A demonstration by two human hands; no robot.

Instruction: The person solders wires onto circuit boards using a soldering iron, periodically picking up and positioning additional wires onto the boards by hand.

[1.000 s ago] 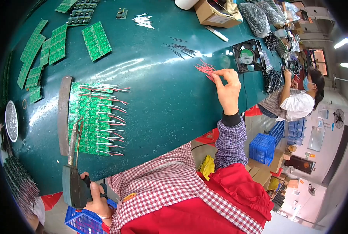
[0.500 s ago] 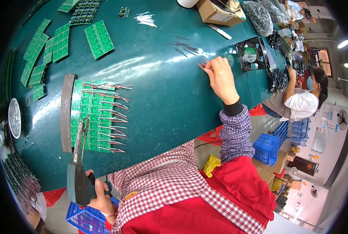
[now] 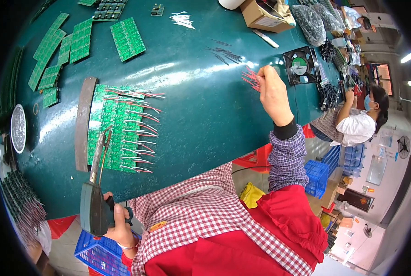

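Observation:
A soldering gun (image 3: pixel 93 209) with a long metal barrel and bent tip is gripped in my left hand (image 3: pixel 120 228) at the table's near edge. Its tip reaches over a green circuit board panel (image 3: pixel 115 124). Red and white wires (image 3: pixel 143 123) stick out in pairs along the panel's right side, and a few lie across its top. A curved grey metal bar (image 3: pixel 82 124) stands along the panel's left edge. Over to the right, my right hand (image 3: pixel 275 94) is closed in a pinch at a small bunch of red wires (image 3: pixel 250 79); its fingertips partly cover them.
Black wires (image 3: pixel 226 54) and white wires (image 3: pixel 182 20) lie farther back. A black fan (image 3: pixel 300 66) stands right of my right hand, near a cardboard box (image 3: pixel 265 18). More green panels (image 3: pixel 81 40) cover the far left, above a metal dish (image 3: pixel 18 129). A co-worker (image 3: pixel 352 115) sits at right.
The view has shifted, so the table things sit slightly right and higher. My right fingers have moved a little off the red wires, and more of the bunch shows. My left hand keeps the soldering gun.

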